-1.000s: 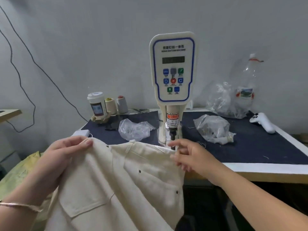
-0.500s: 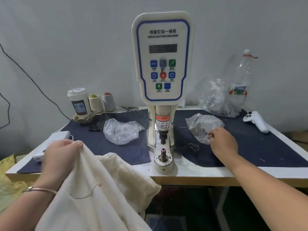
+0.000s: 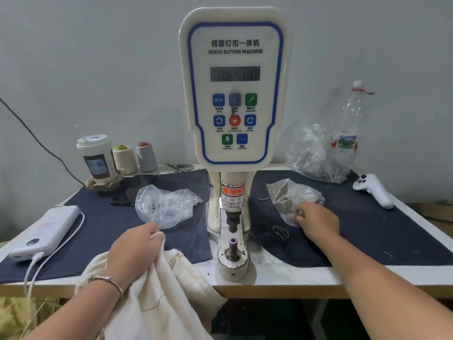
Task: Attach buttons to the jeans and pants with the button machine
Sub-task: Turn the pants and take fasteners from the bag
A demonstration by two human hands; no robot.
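The cream button machine (image 3: 234, 94) stands at the table's middle, its lower die post (image 3: 232, 244) bare near the front edge. My left hand (image 3: 133, 249) grips a bunched fold of the cream pants (image 3: 159, 298), which hang over the table's front edge left of the die. My right hand (image 3: 316, 220) reaches into the mouth of a clear plastic bag of small metal parts (image 3: 291, 196) right of the machine, fingers curled at the bag's opening. What the fingers hold is hidden.
A second clear bag (image 3: 164, 207) lies left of the machine. A white power bank (image 3: 46, 231) with cable sits at the left edge. A cup (image 3: 96, 158) and two thread cones (image 3: 136, 155) stand at the back left. A bottle (image 3: 348, 128) and white controller (image 3: 373, 190) are at the right.
The pants came away from the die and now hang from my left hand at the table edge. My right hand left the pants and moved right into the bag of parts.
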